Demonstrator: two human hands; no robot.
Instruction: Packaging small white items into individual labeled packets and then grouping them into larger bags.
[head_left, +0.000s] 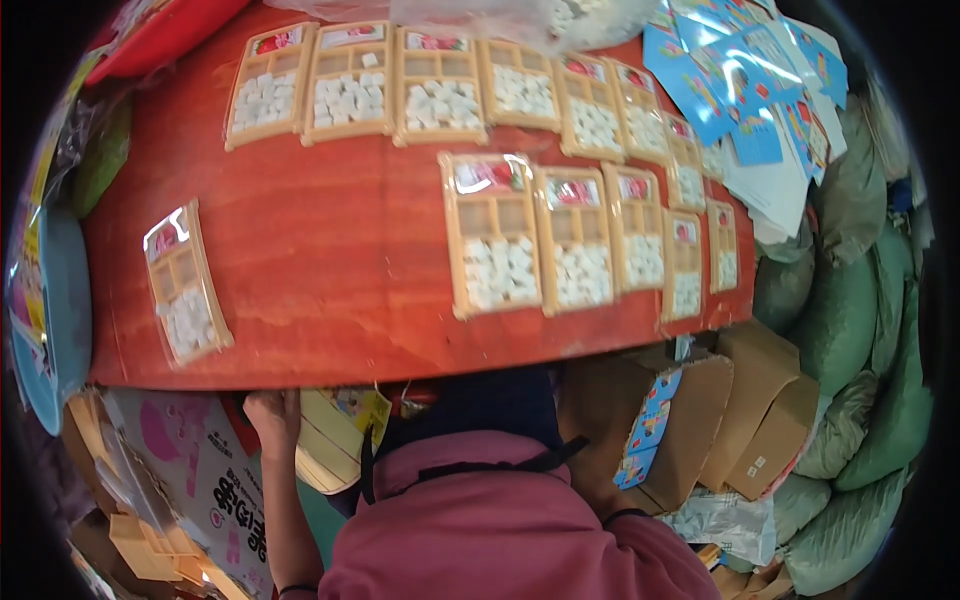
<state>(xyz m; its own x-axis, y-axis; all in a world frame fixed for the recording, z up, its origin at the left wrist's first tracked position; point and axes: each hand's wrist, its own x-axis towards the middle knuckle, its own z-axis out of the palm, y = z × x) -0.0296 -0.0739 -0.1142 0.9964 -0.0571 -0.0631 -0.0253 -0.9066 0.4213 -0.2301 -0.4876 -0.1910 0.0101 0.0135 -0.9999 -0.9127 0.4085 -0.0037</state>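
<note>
While reaching under the near edge of the red surface (330, 290): left hand (272, 418) at a stack of pale yellow trays (325, 455).

Apparently a fetch step, taking empty trays from below, beside the pink sleeve. Fingers curled down against the stack's left edge; clamped or merely touching, cannot tell. Right hand out of sight, hidden past the sleeve. Stack tilted, its slats slanting from lower left to upper right, long axis seemingly running away from the body with the far end hidden beneath the surface. Next move, by judgement, calls for a firm pinch on the top tray and a pull clear of the overhang. Above, filled trays of white cubes (490, 250) in rows, one lone tray (185, 285) well apart at left.
</note>
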